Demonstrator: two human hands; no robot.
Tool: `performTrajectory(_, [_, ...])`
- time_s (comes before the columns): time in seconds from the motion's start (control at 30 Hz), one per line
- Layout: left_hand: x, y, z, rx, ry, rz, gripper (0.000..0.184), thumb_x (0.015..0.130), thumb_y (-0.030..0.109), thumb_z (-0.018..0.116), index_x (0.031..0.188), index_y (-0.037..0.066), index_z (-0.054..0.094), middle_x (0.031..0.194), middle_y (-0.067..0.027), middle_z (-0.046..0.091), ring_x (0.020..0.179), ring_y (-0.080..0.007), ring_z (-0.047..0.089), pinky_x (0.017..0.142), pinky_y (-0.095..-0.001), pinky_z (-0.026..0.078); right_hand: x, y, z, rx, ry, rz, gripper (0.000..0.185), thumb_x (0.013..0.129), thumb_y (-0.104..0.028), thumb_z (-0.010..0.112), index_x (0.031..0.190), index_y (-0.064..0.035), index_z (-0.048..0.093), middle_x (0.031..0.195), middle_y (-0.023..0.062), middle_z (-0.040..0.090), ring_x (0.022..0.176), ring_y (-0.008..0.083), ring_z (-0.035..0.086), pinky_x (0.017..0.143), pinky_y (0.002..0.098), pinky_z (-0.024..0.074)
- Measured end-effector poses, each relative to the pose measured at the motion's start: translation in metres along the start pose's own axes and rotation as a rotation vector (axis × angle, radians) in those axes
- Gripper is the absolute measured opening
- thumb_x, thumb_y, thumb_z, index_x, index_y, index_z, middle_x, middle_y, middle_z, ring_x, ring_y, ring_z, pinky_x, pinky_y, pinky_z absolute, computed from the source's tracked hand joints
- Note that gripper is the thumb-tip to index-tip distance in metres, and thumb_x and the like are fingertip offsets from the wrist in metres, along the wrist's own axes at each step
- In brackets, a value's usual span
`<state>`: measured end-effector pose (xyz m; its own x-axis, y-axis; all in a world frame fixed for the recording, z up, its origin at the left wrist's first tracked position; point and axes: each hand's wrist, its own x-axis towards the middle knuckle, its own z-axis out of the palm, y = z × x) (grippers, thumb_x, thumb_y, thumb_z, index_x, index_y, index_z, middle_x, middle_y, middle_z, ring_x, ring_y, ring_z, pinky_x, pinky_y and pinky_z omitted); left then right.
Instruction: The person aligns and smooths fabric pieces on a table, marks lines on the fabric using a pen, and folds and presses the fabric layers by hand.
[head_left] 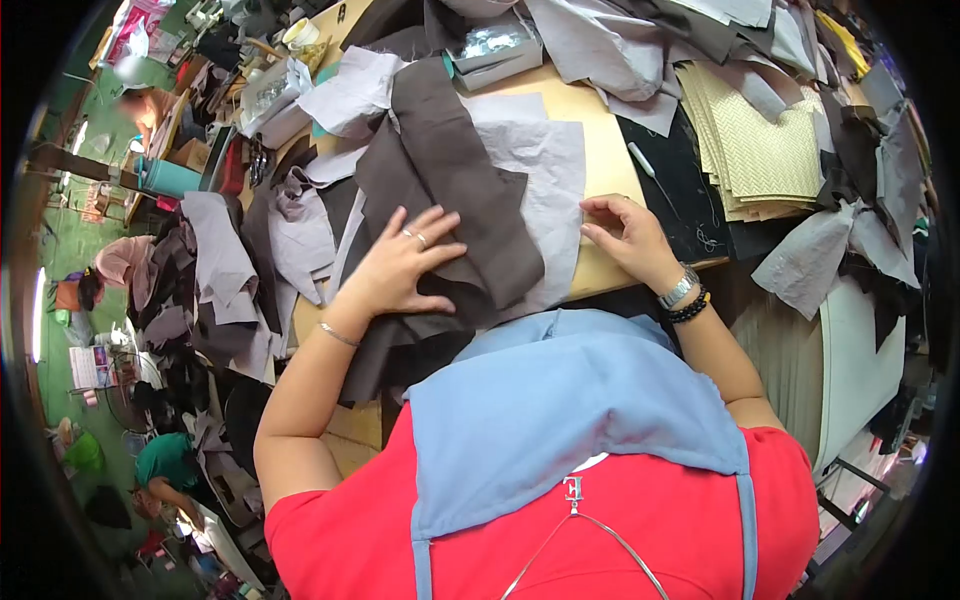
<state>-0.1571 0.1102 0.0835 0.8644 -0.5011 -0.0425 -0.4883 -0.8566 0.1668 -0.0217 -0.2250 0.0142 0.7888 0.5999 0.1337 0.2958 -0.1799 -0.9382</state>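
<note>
My left hand (400, 262) lies flat with its fingers spread on a dark brown piece of fabric (440, 130). Beneath that piece is a light grey fabric piece (553, 165), whose right part shows on the wooden table. At the right edge of the light piece is my right hand (632, 238), its fingers bent and the thumb apart from them. Nothing shows between those fingers. A white-handled pointed tool (641, 158) rests on black cloth to the right of this hand.
A stack of cream textured sheets (755, 135) lies at the right, with grey and brown cloth pieces around it. More cut pieces (222, 255) hang at the left. A box with plastic-wrapped contents (497, 55) stands at the back. Other people are at the far left.
</note>
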Motion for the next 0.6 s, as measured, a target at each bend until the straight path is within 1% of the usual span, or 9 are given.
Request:
performTrajectory(0.07, [-0.003,-0.022,0.033,-0.22,0.123,0.008,0.036,0.078,0.016,0.074,0.112,0.011,0.063,0.128,-0.0124,0.061,0.124,-0.0371,0.054,0.103,-0.0474,0.044,0.004,-0.003,0.0,-0.047,-0.013,0.015,0.029,0.09,-0.012,0.071,0.115,0.0002,0.064,0.105,0.0088,0.069,0.091,0.015,0.066,0.085,0.0276,0.0531])
performTrajectory(0.13, [0.008,-0.029,0.047,-0.235,0.15,-0.357,0.02,0.083,0.008,0.07,0.101,0.008,0.059,0.121,-0.0135,0.061,0.115,-0.0404,0.056,0.096,-0.0407,0.049,0.01,-0.004,0.001,0.026,-0.022,0.071,0.029,0.09,-0.012,0.071,0.116,0.0,0.064,0.105,0.009,0.069,0.091,0.015,0.067,0.085,0.0275,0.0532])
performTrajectory(0.17, [0.022,-0.046,0.06,-0.38,0.252,-0.54,0.025,0.088,0.013,0.066,0.11,0.007,0.058,0.125,-0.016,0.059,0.118,-0.0401,0.055,0.097,-0.041,0.048,0.011,-0.009,-0.001,0.073,-0.019,0.117,0.031,0.09,-0.016,0.071,0.117,-0.002,0.064,0.108,0.009,0.069,0.096,0.0167,0.066,0.086,0.0305,0.052])
performTrajectory(0.2, [0.036,-0.063,0.073,-0.534,0.391,-0.708,0.031,0.092,0.017,0.063,0.12,0.006,0.057,0.13,-0.0185,0.057,0.121,-0.0398,0.054,0.099,-0.0414,0.048,0.012,-0.011,0.0,0.028,0.056,0.039,0.032,0.09,-0.018,0.071,0.118,-0.0029,0.064,0.109,0.0085,0.069,0.098,0.0171,0.065,0.087,0.0316,0.0513])
performTrajectory(0.27, [0.067,-0.084,0.073,-0.909,0.734,-0.911,0.035,0.094,0.019,0.061,0.125,0.005,0.053,0.133,-0.0196,0.054,0.123,-0.039,0.053,0.101,-0.0411,0.045,0.014,-0.016,0.0,-0.069,0.205,-0.127,0.032,0.091,-0.021,0.071,0.118,-0.0046,0.065,0.111,0.0077,0.069,0.102,0.0181,0.064,0.089,0.0336,0.0499])
performTrajectory(0.33, [0.098,-0.093,0.044,-1.165,1.016,-0.866,0.04,0.095,0.021,0.059,0.13,0.005,0.05,0.136,-0.0207,0.051,0.126,-0.0381,0.051,0.103,-0.0408,0.043,0.014,-0.023,-0.003,-0.048,0.299,-0.173,0.036,0.093,-0.025,0.069,0.123,-0.007,0.062,0.121,0.0066,0.065,0.112,0.0191,0.059,0.095,0.0362,0.0455])
performTrajectory(0.43, [0.141,-0.095,-0.028,-1.327,1.258,-0.601,0.047,0.097,0.023,0.057,0.138,0.005,0.044,0.141,-0.0223,0.047,0.129,-0.0369,0.049,0.106,-0.0404,0.04,0.012,-0.026,-0.009,0.031,0.38,-0.217,0.043,0.095,-0.027,0.066,0.131,-0.0072,0.056,0.131,0.0076,0.059,0.122,0.0193,0.053,0.102,0.038,0.0394])
performTrajectory(0.53, [0.163,-0.083,-0.067,-1.213,1.273,-0.416,0.054,0.099,0.026,0.054,0.146,0.005,0.038,0.146,-0.0239,0.043,0.133,-0.0356,0.046,0.11,-0.04,0.037,0.007,-0.027,-0.013,0.077,0.404,-0.26,0.043,0.096,-0.03,0.064,0.131,-0.0064,0.055,0.131,0.0092,0.057,0.123,0.0192,0.051,0.104,0.0385,0.0379])
performTrajectory(0.6, [0.157,-0.069,-0.067,-0.834,1.078,-0.366,0.058,0.1,0.027,0.052,0.151,0.005,0.035,0.149,-0.025,0.041,0.135,-0.0347,0.045,0.112,-0.0397,0.035,0.001,-0.032,-0.013,-0.001,0.387,-0.31,0.046,0.095,-0.034,0.064,0.129,-0.0031,0.056,0.128,0.0121,0.059,0.121,0.0229,0.053,0.104,0.0367,0.0381])
